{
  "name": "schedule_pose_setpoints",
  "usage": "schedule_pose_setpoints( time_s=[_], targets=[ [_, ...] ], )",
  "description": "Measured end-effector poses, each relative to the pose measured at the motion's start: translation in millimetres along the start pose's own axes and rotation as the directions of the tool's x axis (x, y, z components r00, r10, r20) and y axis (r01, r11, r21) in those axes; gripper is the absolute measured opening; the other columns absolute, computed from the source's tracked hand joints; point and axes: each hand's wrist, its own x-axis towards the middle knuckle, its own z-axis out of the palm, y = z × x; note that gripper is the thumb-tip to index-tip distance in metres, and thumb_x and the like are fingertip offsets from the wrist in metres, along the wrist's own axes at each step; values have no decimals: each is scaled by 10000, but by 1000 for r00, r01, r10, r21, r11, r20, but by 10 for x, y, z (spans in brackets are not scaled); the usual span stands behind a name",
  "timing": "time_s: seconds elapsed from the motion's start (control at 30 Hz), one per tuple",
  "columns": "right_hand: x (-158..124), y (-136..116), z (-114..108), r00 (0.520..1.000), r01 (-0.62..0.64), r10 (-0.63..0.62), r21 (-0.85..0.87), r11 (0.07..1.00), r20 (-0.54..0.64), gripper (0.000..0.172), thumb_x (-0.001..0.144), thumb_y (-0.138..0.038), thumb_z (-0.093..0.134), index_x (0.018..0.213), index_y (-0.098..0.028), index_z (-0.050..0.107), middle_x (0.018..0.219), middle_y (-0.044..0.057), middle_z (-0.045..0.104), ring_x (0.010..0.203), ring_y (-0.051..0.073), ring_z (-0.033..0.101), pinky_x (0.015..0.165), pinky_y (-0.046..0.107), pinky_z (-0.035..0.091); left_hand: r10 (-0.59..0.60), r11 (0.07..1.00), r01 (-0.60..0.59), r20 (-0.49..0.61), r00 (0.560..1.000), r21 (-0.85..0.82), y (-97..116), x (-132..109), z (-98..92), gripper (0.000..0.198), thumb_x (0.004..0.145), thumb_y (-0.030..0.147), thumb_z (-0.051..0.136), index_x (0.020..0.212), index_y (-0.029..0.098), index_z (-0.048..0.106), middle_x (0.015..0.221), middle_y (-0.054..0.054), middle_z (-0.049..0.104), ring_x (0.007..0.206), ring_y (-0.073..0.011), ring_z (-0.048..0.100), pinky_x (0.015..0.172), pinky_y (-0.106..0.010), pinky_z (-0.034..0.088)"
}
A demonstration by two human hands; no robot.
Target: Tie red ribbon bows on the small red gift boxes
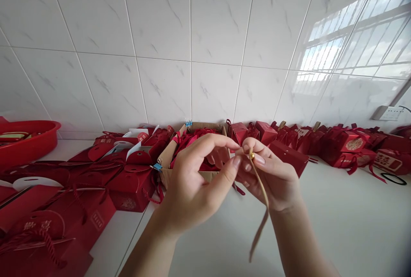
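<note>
A narrow gold ribbon (263, 195) with a small round gold bead (252, 156) hangs from the fingertips of my right hand (272, 174). That hand is closed, with thumb and fingers pinching the ribbon beside the bead. My left hand (201, 178) meets it from the left, thumb and index finger closed at the ribbon's upper end; the fingers partly hide that end. The ribbon's long tail dangles over the white tabletop (224, 234). Behind my hands stands an open cardboard box (165, 153) filled with red ribbons (186, 143).
Red gift boxes (131, 187) crowd the left side, several with twisted cord handles. More red boxes (349, 142) line the wall at right, near a black band (393, 178). A red basin (32, 144) sits far left. White tiled wall (163, 88) rises behind.
</note>
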Motion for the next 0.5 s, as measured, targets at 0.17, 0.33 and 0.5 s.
schedule_pose_setpoints(
  time_s=[0.17, 0.33, 0.5],
  targets=[
    [27, 26, 13, 990, -141, 136, 146, 979, 42, 99, 707, -217, 724, 785, -220, 662, 554, -43, 553, 423, 33, 434, 454, 128, 419, 115, 989, -115, 1, 993, 90, 58, 9, -1, 49, 814, 113, 597, 837, 155, 606, 744, -6, 594, 688, -104, 561, 630, -244, 476],
    [9, 38, 3, 985, -168, 160, 156, 973, 64, 116, 701, -207, 736, 775, -225, 649, 540, -55, 541, 427, 27, 441, 470, 117, 431, 245, 949, -239, -3, 970, 208, 70, 10, -35, 92, 781, 72, 614, 830, 148, 626, 734, -7, 608, 667, -99, 570, 613, -228, 479],
    [1, 38, -4, 988, -154, 152, 138, 978, 22, 115, 723, -184, 717, 807, -211, 643, 596, -36, 600, 486, 38, 505, 499, 127, 442, 390, 833, -345, -18, 921, 432, 37, 17, -56, 79, 750, 88, 635, 773, 164, 642, 674, -9, 627, 629, -122, 552, 621, -277, 460]
  ],
)
